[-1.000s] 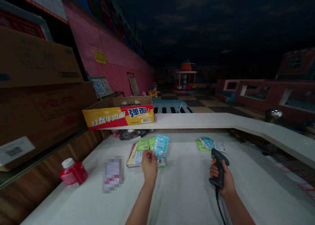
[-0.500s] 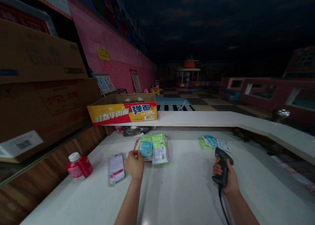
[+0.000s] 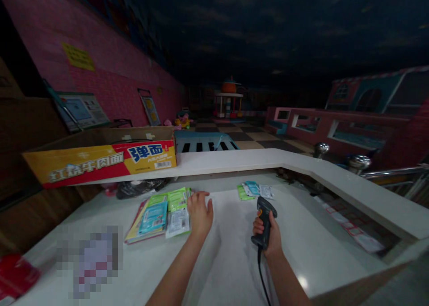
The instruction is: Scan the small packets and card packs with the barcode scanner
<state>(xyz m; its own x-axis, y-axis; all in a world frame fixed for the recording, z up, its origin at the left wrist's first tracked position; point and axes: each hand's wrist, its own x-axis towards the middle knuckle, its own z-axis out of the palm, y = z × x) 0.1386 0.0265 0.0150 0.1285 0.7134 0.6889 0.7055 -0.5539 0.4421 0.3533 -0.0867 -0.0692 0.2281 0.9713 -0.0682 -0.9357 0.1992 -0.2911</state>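
Observation:
My right hand (image 3: 274, 239) is wrapped round the handle of a black barcode scanner (image 3: 264, 223), its cable running down toward me. Small packets, green (image 3: 246, 192), blue (image 3: 254, 188) and silver-white (image 3: 267, 191), lie just beyond the scanner's head. My left hand (image 3: 201, 214) is over the counter at the right edge of a larger pile, thumb and fingers apart, with nothing visible in it. That pile has a blue packet (image 3: 153, 217), a green packet (image 3: 177, 199) and a silver-white packet (image 3: 178, 221) on top of red and yellow ones.
An open cardboard noodle box (image 3: 107, 161) stands on the raised white ledge (image 3: 231, 159). A blurred phone (image 3: 95, 261) and a red bottle (image 3: 16, 277) lie at the left of the white counter (image 3: 231, 270). A black bag (image 3: 139, 187) sits under the ledge.
My left hand has moved from the left side of the packet pile to its right edge, and its fingers have spread. The view has turned right. The scanner stays in my right hand.

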